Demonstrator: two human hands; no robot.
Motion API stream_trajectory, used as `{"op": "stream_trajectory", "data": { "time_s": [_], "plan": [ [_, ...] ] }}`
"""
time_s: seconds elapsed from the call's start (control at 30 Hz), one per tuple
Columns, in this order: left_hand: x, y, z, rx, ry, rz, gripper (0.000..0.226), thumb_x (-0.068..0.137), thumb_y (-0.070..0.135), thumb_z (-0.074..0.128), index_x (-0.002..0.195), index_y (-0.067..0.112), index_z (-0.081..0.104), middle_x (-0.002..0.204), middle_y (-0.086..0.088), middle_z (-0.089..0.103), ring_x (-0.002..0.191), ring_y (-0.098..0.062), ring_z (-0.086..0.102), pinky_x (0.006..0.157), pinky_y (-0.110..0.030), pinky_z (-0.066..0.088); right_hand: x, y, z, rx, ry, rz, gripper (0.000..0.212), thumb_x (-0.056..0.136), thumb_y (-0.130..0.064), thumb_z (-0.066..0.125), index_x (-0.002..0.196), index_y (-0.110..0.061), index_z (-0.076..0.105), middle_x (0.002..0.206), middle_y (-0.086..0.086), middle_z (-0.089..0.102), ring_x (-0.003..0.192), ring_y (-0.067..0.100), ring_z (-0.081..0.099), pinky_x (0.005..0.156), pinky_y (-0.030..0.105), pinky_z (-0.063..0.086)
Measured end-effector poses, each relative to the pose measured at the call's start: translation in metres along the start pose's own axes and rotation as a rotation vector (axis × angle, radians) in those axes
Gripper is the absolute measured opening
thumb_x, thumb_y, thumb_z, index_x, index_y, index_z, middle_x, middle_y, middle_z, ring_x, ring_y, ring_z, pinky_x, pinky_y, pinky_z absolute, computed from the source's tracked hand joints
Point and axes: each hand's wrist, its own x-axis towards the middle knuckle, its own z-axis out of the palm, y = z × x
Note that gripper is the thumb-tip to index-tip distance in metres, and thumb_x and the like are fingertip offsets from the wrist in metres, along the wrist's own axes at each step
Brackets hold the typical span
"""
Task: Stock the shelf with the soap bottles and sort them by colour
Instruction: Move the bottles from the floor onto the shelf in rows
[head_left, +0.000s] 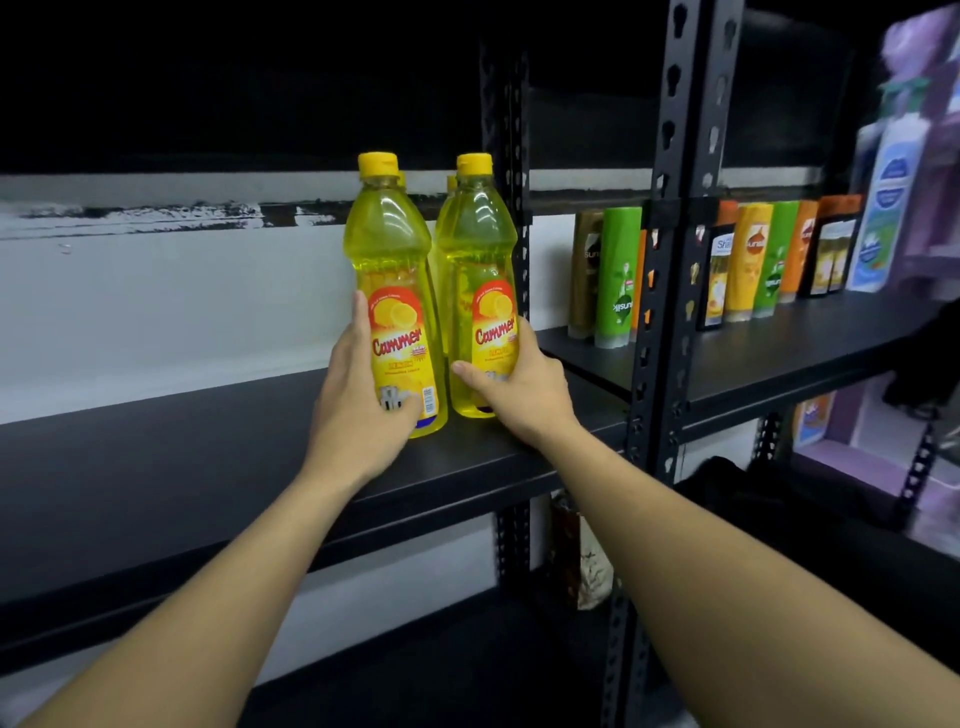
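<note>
Bottles both yellow, grouped by colour at shelf (218, 467) right end; left hand (358, 410) wraps left bottle (395, 291), right hand (524, 384) wraps right bottle (480, 280); labels face near edge, probably for display.

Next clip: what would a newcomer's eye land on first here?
Two bright yellow soap bottles stand upright at the right end of the dark shelf, the left bottle gripped by the left hand and the right bottle by the right hand. More yellow caps peek from behind them. On the next shelf unit, a colourful row of shampoo bottles stands.
</note>
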Motion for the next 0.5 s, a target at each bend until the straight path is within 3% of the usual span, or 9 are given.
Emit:
{"op": "stream_trajectory", "data": {
  "time_s": [0.23, 0.5],
  "plan": [
    [0.0014, -0.0013, 0.0003, -0.009, 0.006, 0.013, 0.109, 0.089, 0.029, 0.073, 0.153, 0.050, -0.013, 0.160, 0.009, 0.026, 0.142, -0.015, 0.036, 0.104, -0.036, 0.040, 0.0032, 0.0051, -0.0033, 0.037, -0.051, 0.021, 0.082, 0.082, -0.051, 0.074, 0.150, -0.032, 0.031, 0.115, -0.006, 0.066, 0.103, 0.014, 0.064, 0.097, 0.037, 0.053],
    [0.0045, -0.0042, 0.0020, 0.022, 0.002, 0.015, 0.110, 0.088, 0.033, 0.075, 0.152, 0.051, -0.013, 0.160, 0.011, 0.028, 0.141, -0.015, 0.038, 0.106, -0.042, 0.043, 0.0062, 0.0055, 0.0007, -0.008, -0.051, 0.047, 0.080, 0.081, -0.054, 0.072, 0.147, -0.032, 0.033, 0.116, -0.003, 0.065, 0.104, 0.018, 0.064, 0.096, 0.042, 0.054]
  ]
}}
